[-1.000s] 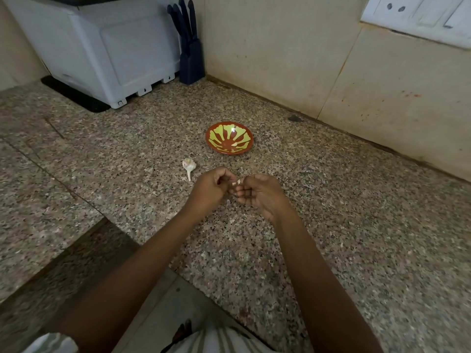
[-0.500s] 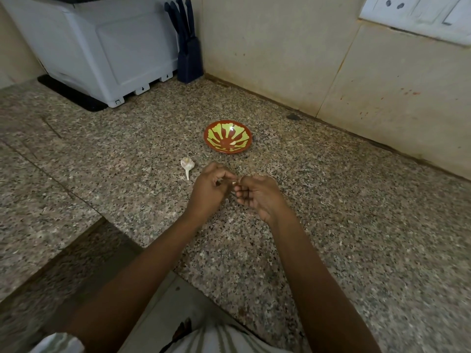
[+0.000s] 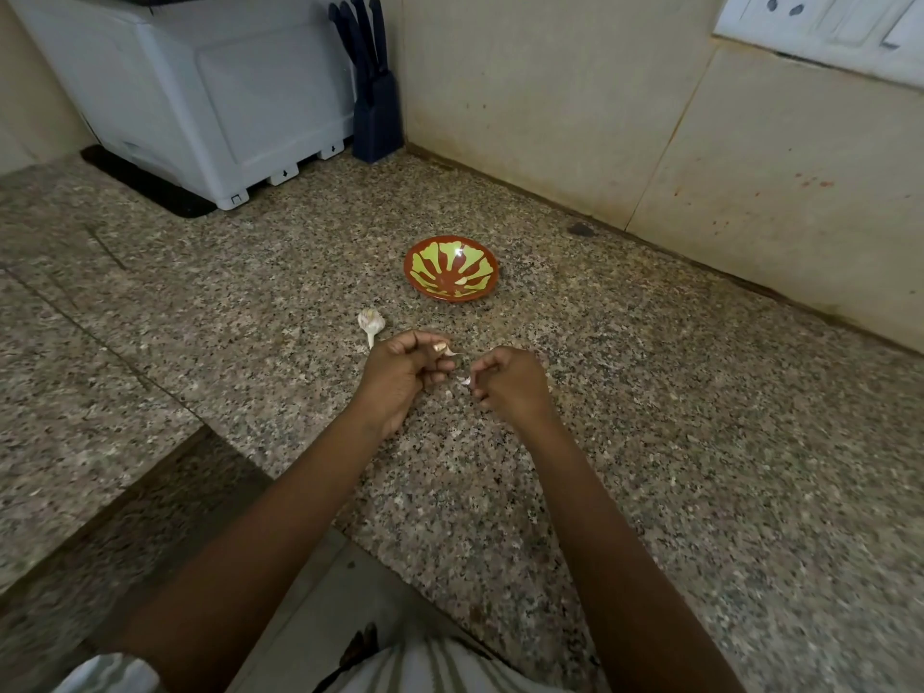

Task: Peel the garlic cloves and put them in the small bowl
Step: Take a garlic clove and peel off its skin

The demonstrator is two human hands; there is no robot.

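Observation:
The small bowl, red-brown with a yellow-green pattern, sits on the granite counter beyond my hands, and a small pale clove lies inside it. A garlic bulb with a short stem lies left of the bowl, just beyond my left hand. My left hand is curled and pinches a pale garlic piece between thumb and fingers. My right hand is curled too and pinches a smaller pale bit at its fingertips. I cannot tell which piece is clove and which is skin. A short gap separates the two hands.
A white appliance stands at the back left on a dark mat. A dark knife block stands in the corner beside it. The tiled wall runs close behind the bowl. The counter edge steps in near my left forearm.
My hands were together on one garlic piece; now they have pulled apart, each holding a pale bit. The view has shifted slightly.

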